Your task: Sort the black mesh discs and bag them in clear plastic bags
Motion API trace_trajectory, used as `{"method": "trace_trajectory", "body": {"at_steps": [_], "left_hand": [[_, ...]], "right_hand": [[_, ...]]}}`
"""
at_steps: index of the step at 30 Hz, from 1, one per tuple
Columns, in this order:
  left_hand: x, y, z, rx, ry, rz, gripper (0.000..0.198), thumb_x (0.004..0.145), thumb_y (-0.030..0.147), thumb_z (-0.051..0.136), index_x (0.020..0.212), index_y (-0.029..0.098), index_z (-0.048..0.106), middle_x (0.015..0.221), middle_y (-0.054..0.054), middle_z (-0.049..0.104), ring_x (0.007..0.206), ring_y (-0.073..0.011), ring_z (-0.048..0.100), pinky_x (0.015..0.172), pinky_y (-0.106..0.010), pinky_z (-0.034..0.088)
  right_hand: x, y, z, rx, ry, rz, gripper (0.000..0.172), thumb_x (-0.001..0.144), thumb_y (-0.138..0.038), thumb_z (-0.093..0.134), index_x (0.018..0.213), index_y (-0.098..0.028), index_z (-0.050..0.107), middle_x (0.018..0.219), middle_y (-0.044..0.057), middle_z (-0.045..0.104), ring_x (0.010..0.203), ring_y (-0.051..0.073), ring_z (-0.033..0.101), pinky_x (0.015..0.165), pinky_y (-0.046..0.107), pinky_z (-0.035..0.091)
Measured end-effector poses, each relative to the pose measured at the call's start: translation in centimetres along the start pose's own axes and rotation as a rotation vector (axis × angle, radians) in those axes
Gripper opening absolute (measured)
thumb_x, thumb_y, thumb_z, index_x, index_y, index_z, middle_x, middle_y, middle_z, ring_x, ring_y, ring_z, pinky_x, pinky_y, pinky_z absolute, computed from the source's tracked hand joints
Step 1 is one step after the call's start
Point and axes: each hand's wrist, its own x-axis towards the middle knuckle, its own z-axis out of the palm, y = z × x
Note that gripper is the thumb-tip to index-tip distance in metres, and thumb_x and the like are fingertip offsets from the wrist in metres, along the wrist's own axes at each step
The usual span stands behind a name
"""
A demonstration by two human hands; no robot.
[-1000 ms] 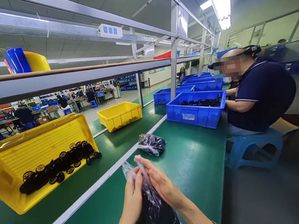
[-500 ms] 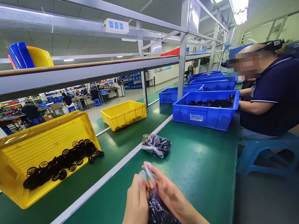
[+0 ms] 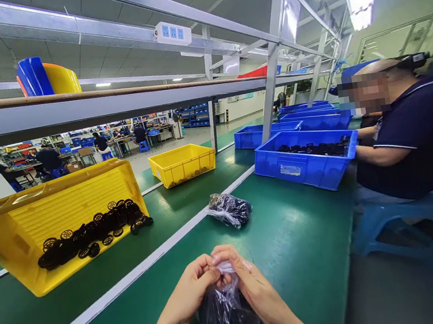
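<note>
A factory floor: green conveyor workbench (image 3: 290,237), plastic parts crates (image 3: 306,161)

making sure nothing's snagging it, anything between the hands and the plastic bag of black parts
Nothing visible does: the left hand and the right hand both pinch the gathered neck of the clear plastic bag directly. The other bag lies farther along the green workbench, apart from them.

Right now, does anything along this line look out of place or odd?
The near yellow plastic crate looks tilted, unlike the farther yellow crate, and its black spoked wheels are bunched along one side. The wide-angle view may exaggerate the tilt.
</note>
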Motion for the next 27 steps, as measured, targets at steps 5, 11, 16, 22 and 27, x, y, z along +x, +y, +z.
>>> {"method": "trace_trajectory", "body": {"at_steps": [5,11,16,22,27], "left_hand": [[0.5,0.0,0.0,-0.179,0.078,-0.114,0.030,0.068,0.036,0.076,0.069,0.015,0.055,0.063,0.001,0.053,0.060,-0.0091,0.043,0.063,-0.023,0.031],[-0.1,0.6,0.3,0.160,0.280,-0.002,0.025,0.076,0.037,0.067,0.082,0.013,0.064,0.071,-0.001,0.058,0.066,-0.0117,0.049,0.063,-0.024,0.035],[-0.1,0.0,0.4,0.161,0.340,0.058,0.043,0.082,0.049,0.063,0.106,0.014,0.061,0.079,-0.001,0.059,0.065,-0.0119,0.048,0.061,-0.025,0.036],[0.7,-0.7,-0.7,0.097,0.302,-0.034,0.045,0.069,0.044,0.077,0.099,0.012,0.069,0.095,-0.006,0.064,0.065,-0.0094,0.049,0.060,-0.024,0.033],[0.9,-1.3,-1.0,0.147,0.301,-0.006,0.038,0.071,0.046,0.074,0.084,0.011,0.071,0.076,-0.004,0.064,0.066,-0.0119,0.048,0.063,-0.025,0.032]], "right_hand": [[-0.7,-0.4,-0.8,-0.418,-0.131,-0.173,0.041,0.106,-0.043,0.030,0.095,-0.025,0.065,0.107,0.007,0.057,0.094,0.020,0.061,0.088,0.035,0.052],[-1.1,0.0,-1.5,-1.199,-0.051,-0.567,0.027,0.103,-0.023,0.037,0.115,-0.024,0.060,0.106,0.010,0.058,0.079,0.019,0.061,0.065,0.032,0.054],[-1.0,0.7,-1.4,-1.537,0.024,-0.662,0.031,0.092,-0.005,0.037,0.112,-0.017,0.057,0.081,0.005,0.056,0.065,0.020,0.055,0.055,0.032,0.047],[-1.3,1.5,-0.9,-1.466,-0.012,-0.653,0.038,0.080,0.004,0.038,0.110,-0.014,0.054,0.088,0.008,0.057,0.073,0.022,0.057,0.061,0.034,0.051],[-1.5,2.1,-0.6,-1.419,0.000,-0.686,0.032,0.086,0.001,0.035,0.103,-0.015,0.056,0.086,0.009,0.058,0.072,0.022,0.056,0.060,0.034,0.050]]}}
